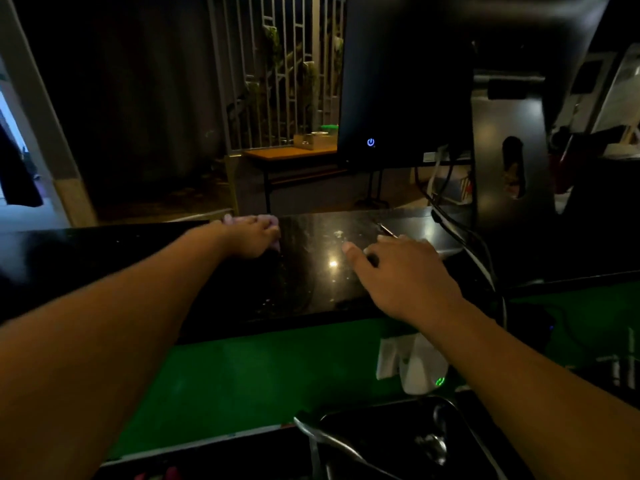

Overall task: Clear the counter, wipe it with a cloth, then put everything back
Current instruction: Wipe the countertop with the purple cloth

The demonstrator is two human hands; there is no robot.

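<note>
at the left side of the room, the person's left forearm reaches forward over the black stone counter (311, 271). the left hand (251, 235) sits at the counter's far edge, fingers curled down into a fist. a pale pink cloth (229, 219) shows at the rim of that fist, on the far side and under the knuckles. the hand grips it against the stone, and most of the cloth is hidden by the hand.

centre: the counter surface carries pale specks and one bright reflected light spot between the two hands. behind the counter, a dark monitor (405, 81) stands with a blue power symbol lit near its lower edge.

right of centre: the right hand (401, 271) lies on the counter, palm down, fingers stretched forward and thumb spread to the left. it grasps nothing. a thin pen-like item (387, 231) lies on the stone just beyond the fingertips; contact cannot be determined.

below the counter, a green surface (225, 382) carries a white object (415, 368) with a small green light.
</note>
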